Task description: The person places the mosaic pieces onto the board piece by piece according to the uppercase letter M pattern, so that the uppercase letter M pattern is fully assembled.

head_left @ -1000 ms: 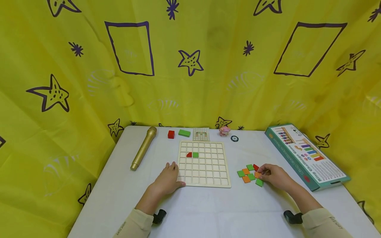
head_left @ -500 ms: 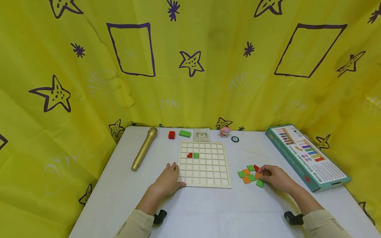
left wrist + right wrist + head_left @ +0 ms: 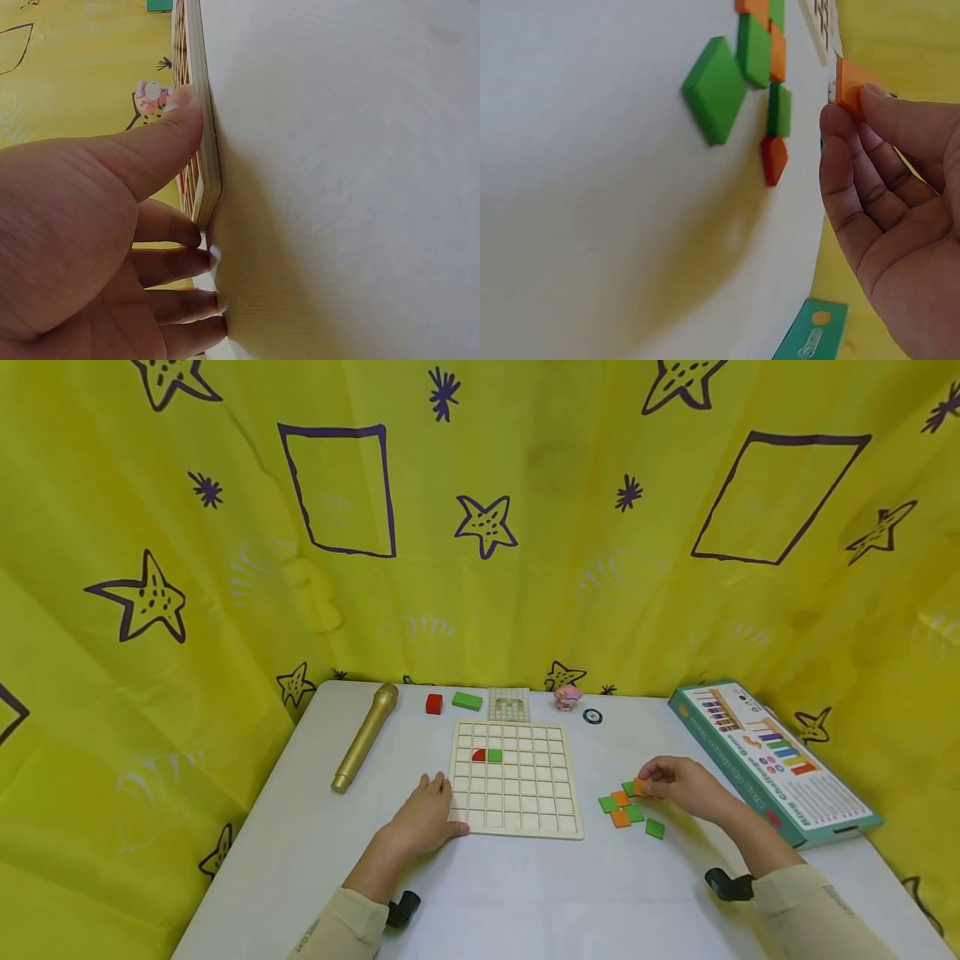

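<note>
My left hand rests against the near left corner of a pale wooden grid board. In the left wrist view its thumb lies on the board's edge, and the other fingertips touch the tablecloth. A red quarter-round tile and a green square tile sit side by side in the grid. My right hand pinches an orange square tile between thumb and fingertips, raised off the table. Below it lie several loose tiles, among them a green tile, an orange tile and a red tile.
Behind the board lie a small patterned grid card, a green block, a red block, a pink figurine and a round disc. A gold microphone lies left; a game box lies right.
My right hand has lifted the orange tile up and away from the loose pile, toward the back. The left hand has stayed at the board's corner. The head view has tilted slightly.
</note>
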Available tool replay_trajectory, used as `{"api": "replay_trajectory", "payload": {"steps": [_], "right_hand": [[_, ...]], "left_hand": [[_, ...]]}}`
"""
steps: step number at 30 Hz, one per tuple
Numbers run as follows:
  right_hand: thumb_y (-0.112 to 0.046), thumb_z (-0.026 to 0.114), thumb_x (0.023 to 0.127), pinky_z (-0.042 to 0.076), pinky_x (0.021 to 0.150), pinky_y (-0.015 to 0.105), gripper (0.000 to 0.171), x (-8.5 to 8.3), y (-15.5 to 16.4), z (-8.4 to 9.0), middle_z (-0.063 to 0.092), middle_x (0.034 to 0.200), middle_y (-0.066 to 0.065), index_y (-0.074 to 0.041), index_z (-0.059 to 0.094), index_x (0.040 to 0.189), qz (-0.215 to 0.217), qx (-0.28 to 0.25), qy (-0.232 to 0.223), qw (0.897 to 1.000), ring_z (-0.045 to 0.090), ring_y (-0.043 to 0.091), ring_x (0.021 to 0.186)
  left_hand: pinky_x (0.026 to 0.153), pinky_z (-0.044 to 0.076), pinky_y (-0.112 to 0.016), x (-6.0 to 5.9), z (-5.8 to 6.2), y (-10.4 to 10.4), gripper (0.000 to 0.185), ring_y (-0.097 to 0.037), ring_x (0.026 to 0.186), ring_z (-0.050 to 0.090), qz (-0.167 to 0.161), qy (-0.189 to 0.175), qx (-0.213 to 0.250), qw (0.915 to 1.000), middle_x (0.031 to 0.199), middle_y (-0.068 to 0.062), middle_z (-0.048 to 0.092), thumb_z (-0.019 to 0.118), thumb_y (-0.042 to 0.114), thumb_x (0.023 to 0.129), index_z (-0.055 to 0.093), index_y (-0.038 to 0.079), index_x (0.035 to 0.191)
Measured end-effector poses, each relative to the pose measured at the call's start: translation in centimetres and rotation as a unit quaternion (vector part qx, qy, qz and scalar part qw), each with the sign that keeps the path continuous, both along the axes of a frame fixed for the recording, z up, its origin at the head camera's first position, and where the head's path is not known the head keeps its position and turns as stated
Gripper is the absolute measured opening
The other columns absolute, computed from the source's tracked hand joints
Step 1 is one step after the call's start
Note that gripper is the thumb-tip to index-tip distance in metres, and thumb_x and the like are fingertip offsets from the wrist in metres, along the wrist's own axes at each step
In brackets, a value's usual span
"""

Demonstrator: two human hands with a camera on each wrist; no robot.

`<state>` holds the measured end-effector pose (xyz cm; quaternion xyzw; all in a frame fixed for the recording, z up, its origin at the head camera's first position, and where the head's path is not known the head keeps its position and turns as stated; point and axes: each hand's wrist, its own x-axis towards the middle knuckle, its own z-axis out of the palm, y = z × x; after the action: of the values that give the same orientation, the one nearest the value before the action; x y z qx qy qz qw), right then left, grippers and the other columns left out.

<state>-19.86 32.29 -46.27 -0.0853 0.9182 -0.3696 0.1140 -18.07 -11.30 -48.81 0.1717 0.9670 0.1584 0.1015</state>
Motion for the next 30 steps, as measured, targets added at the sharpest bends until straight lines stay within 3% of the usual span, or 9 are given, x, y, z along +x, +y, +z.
{"api": "replay_trajectory", "payload": {"steps": [14,30], "right_hand": [[-0.013,0.069,0.096,0.054,0.078,0.038,0.017,-3.7,-4.6,1.2,0.065,0.095,0.007,-0.001,0.067,0.109,-0.004,-0.023,-0.008,1.000,0.058,0.024,0.085],[-0.008,0.071,0.094,0.054,0.075,0.035,0.010,-6.5,-9.7,1.5,0.063,0.092,0.006,-0.003,0.069,0.103,0.032,-0.026,0.013,0.999,0.058,0.022,0.083]], "left_hand": [[0.115,0.032,-0.051,0.0,0.2,0.1,0.086,-0.050,0.143,0.030,0.003,-0.005,0.001,1.0000,0.152,-0.031,0.037,0.075,0.041,0.089,0.041,-0.016,0.144],[0.115,0.032,-0.052,0.0,-0.3,0.0,0.085,-0.051,0.143,0.030,0.002,0.000,0.012,0.9999,0.152,-0.031,0.037,0.076,0.040,0.089,0.042,-0.017,0.143]]}}
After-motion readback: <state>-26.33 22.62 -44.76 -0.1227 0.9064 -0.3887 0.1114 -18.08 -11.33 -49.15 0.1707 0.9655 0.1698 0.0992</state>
